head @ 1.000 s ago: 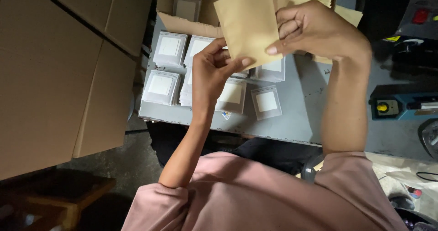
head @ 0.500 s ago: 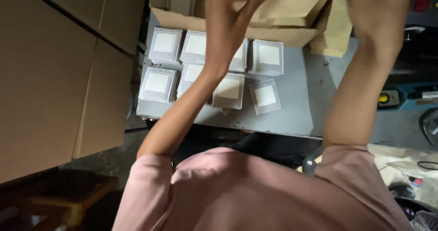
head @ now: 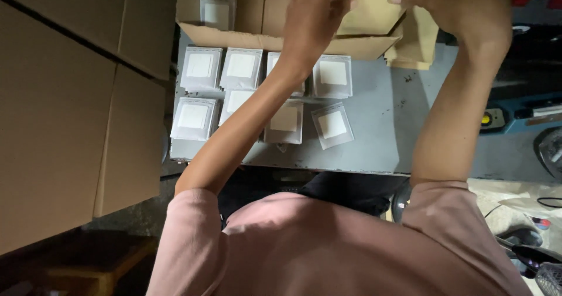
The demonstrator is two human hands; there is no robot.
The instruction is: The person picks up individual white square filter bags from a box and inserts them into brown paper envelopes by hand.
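- The left hand is raised at about 12 o'clock in the view, its fingers pinched shut on the near edge of a flat tan paper envelope.
- The right hand sits at about 1 o'clock, fingertips closed on the same envelope's top right corner — the two hands hold it between them, above the table.
- Below the envelope, an open brown cardboard box stands at the far edge of a grey metal table, its flap folded toward the person.
- More tan envelopes lie stacked at 3 o'clock from the box, touching it.
- Small clear plastic pouches with white square inserts lie in two rough rows on the table at 6 to 7 o'clock from the left hand — one pouch lies tilted at the row's right end.
- Large brown cardboard cartons fill the 9 o'clock side.
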